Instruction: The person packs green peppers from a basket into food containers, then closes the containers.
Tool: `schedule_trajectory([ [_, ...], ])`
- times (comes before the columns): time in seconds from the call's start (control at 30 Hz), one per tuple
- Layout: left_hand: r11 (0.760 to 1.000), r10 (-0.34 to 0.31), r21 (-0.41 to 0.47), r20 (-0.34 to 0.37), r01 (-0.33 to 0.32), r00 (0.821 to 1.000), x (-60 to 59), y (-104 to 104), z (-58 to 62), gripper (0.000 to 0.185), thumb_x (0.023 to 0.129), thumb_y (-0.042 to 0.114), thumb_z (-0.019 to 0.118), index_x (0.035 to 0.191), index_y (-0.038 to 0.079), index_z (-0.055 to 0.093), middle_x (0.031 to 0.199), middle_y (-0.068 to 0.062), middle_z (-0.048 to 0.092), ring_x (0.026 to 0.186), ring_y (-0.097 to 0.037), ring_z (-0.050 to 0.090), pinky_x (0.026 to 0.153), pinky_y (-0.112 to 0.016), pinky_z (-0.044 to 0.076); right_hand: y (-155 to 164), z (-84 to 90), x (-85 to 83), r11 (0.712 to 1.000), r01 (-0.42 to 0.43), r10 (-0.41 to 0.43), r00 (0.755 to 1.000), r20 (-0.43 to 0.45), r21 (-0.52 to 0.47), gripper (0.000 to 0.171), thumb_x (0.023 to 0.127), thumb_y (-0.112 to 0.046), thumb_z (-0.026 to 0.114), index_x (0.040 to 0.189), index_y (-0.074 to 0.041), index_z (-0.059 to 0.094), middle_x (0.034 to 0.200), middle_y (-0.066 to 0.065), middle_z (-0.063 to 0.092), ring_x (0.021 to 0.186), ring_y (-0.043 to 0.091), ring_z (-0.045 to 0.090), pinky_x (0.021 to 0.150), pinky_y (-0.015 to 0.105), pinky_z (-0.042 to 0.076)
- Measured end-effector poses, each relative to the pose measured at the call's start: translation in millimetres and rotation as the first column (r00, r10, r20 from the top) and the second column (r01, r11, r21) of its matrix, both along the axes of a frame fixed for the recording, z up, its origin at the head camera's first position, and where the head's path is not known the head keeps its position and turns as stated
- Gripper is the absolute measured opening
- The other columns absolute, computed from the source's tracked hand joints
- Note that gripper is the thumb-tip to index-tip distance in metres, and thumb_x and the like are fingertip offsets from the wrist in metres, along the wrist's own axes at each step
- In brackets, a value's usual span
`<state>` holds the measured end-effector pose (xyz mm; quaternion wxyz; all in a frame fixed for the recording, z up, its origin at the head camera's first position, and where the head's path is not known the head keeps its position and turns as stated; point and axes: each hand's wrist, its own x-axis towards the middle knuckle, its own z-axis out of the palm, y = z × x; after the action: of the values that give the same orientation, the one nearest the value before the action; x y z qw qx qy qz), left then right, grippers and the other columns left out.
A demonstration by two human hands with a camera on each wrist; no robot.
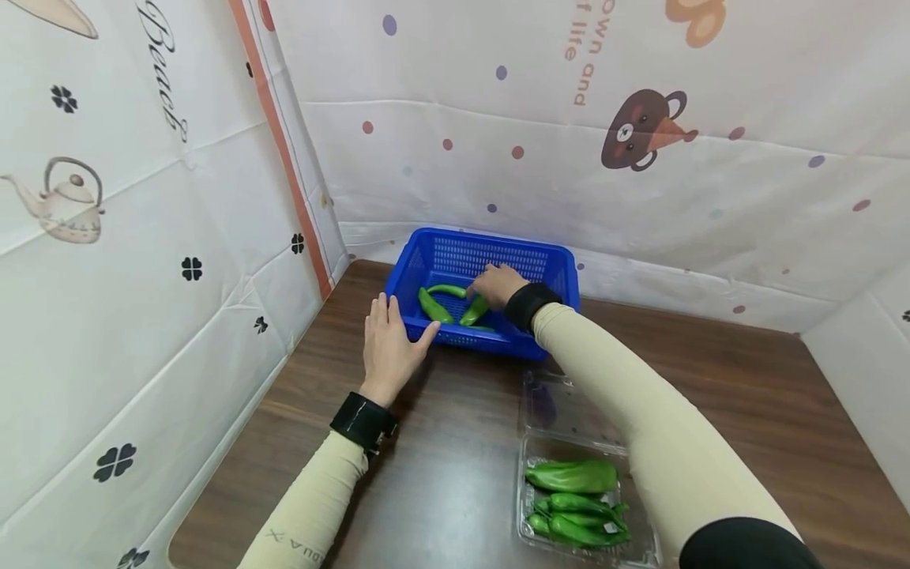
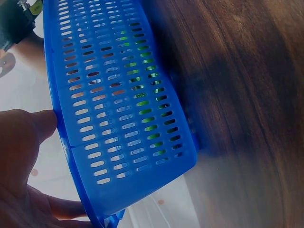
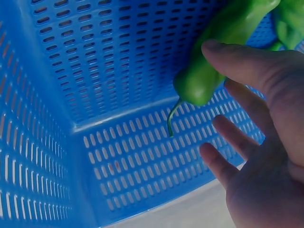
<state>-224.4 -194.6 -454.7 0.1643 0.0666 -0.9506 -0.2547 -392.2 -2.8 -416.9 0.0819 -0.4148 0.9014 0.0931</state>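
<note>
A blue slotted basket point(image 1: 556, 269) stands at the back of the wooden table and holds three green peppers point(image 1: 434, 307). My right hand point(image 1: 499, 284) reaches into it, fingers spread and relaxed. In the right wrist view the thumb of that hand point(image 3: 256, 142) lies against the stem end of one pepper point(image 3: 223, 47), and the other fingers stay clear of it above the basket floor point(image 3: 118, 71). My left hand point(image 1: 389, 344) lies flat on the table at the basket's front left corner. Its thumb point(image 2: 33, 128) touches the basket's outer wall point(image 2: 123, 109).
A clear plastic clamshell tray point(image 1: 643, 545) with several more green peppers point(image 1: 574, 476) lies open on the table near my right elbow. Printed white sheets wall in the table on the left, back and right. Bare wood point(image 1: 711, 379) stretches right of the basket.
</note>
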Motion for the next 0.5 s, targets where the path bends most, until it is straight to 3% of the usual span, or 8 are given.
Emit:
schedule_trajectory([
  [0.27, 1.000, 0.000, 0.002, -0.006, 0.000, 1.000, 0.5, 0.0, -1.1, 0.097, 0.095, 0.063, 0.061, 0.155, -0.009, 0.034, 0.164, -0.029, 0.026, 0.153, -0.043, 0.022, 0.125, -0.056, 0.015, 4.9, -10.2, -4.2, 1.000, -0.014, 0.015, 1.000, -0.013, 0.014, 0.042, 0.094, 0.001, 0.070, 0.129, -0.022, 0.074, 0.131, 0.006, 0.070, 0.122, 0.035, 0.058, 0.105, 0.060, 0.046],
  [0.5, 1.000, 0.002, 0.003, -0.030, -0.002, 1.000, -0.6, -2.4, -3.0, 0.096, 0.096, 0.062, 0.061, 0.154, -0.009, 0.035, 0.163, -0.029, 0.028, 0.153, -0.043, 0.024, 0.125, -0.056, 0.016, 5.1, -11.5, -6.5, 0.999, -0.011, 0.014, 0.997, 0.077, -0.036, 0.046, 0.091, 0.008, 0.069, 0.131, -0.015, 0.072, 0.127, 0.012, 0.071, 0.114, 0.031, 0.066, 0.092, 0.047, 0.058],
])
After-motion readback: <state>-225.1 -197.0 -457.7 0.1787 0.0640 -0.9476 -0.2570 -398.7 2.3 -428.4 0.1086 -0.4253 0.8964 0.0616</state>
